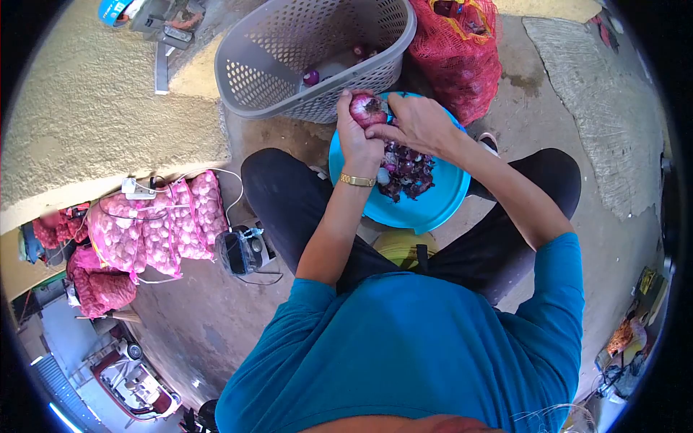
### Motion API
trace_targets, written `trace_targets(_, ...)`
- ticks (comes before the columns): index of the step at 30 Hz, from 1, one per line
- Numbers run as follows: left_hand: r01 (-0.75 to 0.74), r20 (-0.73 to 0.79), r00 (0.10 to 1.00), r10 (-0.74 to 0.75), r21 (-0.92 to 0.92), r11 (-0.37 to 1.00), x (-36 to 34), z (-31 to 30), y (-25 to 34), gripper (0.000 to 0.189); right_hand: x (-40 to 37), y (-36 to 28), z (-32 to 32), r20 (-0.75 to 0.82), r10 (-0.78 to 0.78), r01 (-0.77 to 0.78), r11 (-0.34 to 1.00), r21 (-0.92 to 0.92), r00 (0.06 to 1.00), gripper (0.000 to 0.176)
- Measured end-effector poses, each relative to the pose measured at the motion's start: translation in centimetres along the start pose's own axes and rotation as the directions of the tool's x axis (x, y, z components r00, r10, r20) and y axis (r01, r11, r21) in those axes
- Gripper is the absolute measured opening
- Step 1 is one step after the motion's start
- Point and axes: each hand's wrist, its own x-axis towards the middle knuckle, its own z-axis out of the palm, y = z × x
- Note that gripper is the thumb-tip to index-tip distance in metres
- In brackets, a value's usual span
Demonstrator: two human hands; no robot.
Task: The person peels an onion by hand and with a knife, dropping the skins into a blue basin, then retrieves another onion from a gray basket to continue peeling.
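Observation:
My left hand [353,137], with a gold watch on its wrist, is closed around a red onion [367,108] with its dark end turned toward my right hand. The fingers of my right hand [424,124] are bent in against the onion's side, with the thumb stretched toward my left hand. A small pale and blue bit shows at these fingers, too little to name. Both hands are above a blue basin [451,198], in which dark onion skins [408,173] and a few pale pieces lie.
A grey perforated laundry basket [249,86] with several onions stands ahead, beside a red mesh sack [458,68]. Pink net bags of pale bulbs [162,224] lean at the left wall, near a small dark device [242,252] with a cable. Grey sacking [585,108] lies at right.

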Motion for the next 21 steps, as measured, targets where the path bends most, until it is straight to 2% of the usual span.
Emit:
trace_targets(5, -0.065, -0.071, 0.995, 0.066, 0.013, 0.998, 0.3, -0.5, -0.4, 0.022, -0.4, -0.4, 0.5, 0.051, 0.049, -0.052, 0.997, 0.051, 0.997, 0.07)
trace_targets(11, -0.157, 0.034, 0.987, 0.154, 0.114, 0.981, 0.8, -1.0, -0.7, 0.023, -0.4, 0.2, 0.3, 0.071, 0.041, -0.045, 0.997, 0.062, 0.997, 0.068)
trace_targets(14, -0.072, 0.07, 0.995, 0.069, 0.041, 0.997, -0.6, 0.6, 0.5, 0.025, 0.3, 0.9, -1.2, 0.048, -0.018, 0.016, 0.999, 0.031, 0.999, 0.068)
trace_targets(16, 0.189, 0.2, 0.962, -0.187, 0.01, 0.982, -1.4, 1.5, 2.3, 0.029, 0.8, 1.2, -2.6, 0.026, -0.111, 0.111, 0.994, 0.0, 0.993, 0.069)
trace_targets(17, 0.19, 0.2, 0.962, -0.188, 0.01, 0.982, -1.4, 1.5, 2.8, 0.029, 1.0, 1.4, -3.0, 0.026, -0.11, 0.11, 0.994, 0.0, 0.994, 0.069)
trace_targets(19, 0.356, 0.194, 0.912, -0.362, 0.063, 0.932, -1.2, 1.7, 3.1, 0.032, 1.2, 2.0, -3.5, 0.078, -0.21, 0.213, 0.976, -0.041, 0.975, 0.069)
trace_targets(20, 0.357, 0.195, 0.911, -0.363, 0.062, 0.932, -1.0, 1.5, 2.7, 0.032, 1.1, 1.9, -3.4, 0.079, -0.209, 0.212, 0.976, -0.042, 0.975, 0.069)
trace_targets(21, 0.31, 0.13, 0.941, -0.313, 0.043, 0.95, -0.9, 1.2, 2.2, 0.032, 1.1, 1.6, -3.1, 0.111, -0.183, 0.191, 0.979, -0.068, 0.977, 0.069)
